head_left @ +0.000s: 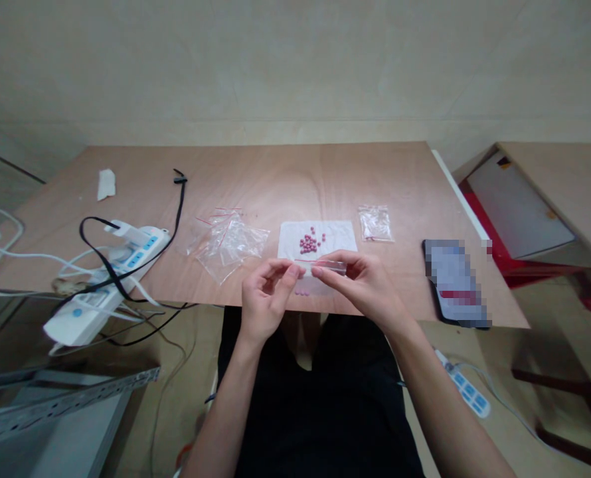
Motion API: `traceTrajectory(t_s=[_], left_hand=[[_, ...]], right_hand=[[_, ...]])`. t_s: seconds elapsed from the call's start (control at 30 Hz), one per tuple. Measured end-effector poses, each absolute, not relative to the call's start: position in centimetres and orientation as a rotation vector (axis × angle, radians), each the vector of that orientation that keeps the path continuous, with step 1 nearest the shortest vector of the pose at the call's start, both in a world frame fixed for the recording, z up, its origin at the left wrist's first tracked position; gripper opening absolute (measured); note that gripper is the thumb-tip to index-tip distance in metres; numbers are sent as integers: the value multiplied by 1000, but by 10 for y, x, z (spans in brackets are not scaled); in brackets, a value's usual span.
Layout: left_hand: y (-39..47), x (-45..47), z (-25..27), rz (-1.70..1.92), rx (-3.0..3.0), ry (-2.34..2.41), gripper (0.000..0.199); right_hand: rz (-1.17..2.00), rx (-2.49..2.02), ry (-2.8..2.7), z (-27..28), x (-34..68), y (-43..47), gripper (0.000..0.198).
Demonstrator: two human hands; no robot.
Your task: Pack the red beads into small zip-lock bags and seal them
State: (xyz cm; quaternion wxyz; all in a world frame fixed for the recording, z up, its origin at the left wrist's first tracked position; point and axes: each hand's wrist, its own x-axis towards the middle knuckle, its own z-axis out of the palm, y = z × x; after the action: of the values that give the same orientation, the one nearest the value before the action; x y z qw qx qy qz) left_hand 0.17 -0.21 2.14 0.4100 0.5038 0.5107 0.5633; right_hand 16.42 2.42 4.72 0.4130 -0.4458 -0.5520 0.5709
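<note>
Between my two hands hangs a small clear zip bag [309, 284] with a red line along its top edge. A few pink pieces [302, 293] show at its bottom. My left hand [268, 295] pinches the bag's left top corner with thumb and forefinger. On the other side, my right hand [365, 282] grips the top right part, fingers closed on the plastic. Just beyond my hands, a white sheet [290, 232] lies on the table and bears a cluster of small dark pink bead-like pieces [309, 243]. Whether these are beads or pills is too small to tell.
Several flat clear zip bags [226, 242] lie in a heap to the left. A filled clear packet [376, 223] is at the right, with a phone [455, 282] beyond it. A power strip [106, 285] with tangled cables covers the table's left edge. A white scrap [107, 184] lies far left.
</note>
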Motion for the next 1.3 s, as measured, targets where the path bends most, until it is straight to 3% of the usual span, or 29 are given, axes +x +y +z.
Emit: traceTrajectory(t_s=[0.6, 1.3], left_hand=[[-1, 5, 27, 1385, 1353, 1332, 18], [-6, 5, 24, 1319, 1343, 1255, 15]], right_hand=[[1472, -1085, -1273, 43, 172, 17, 20], [1239, -1166, -1313, 42, 183, 6, 14]])
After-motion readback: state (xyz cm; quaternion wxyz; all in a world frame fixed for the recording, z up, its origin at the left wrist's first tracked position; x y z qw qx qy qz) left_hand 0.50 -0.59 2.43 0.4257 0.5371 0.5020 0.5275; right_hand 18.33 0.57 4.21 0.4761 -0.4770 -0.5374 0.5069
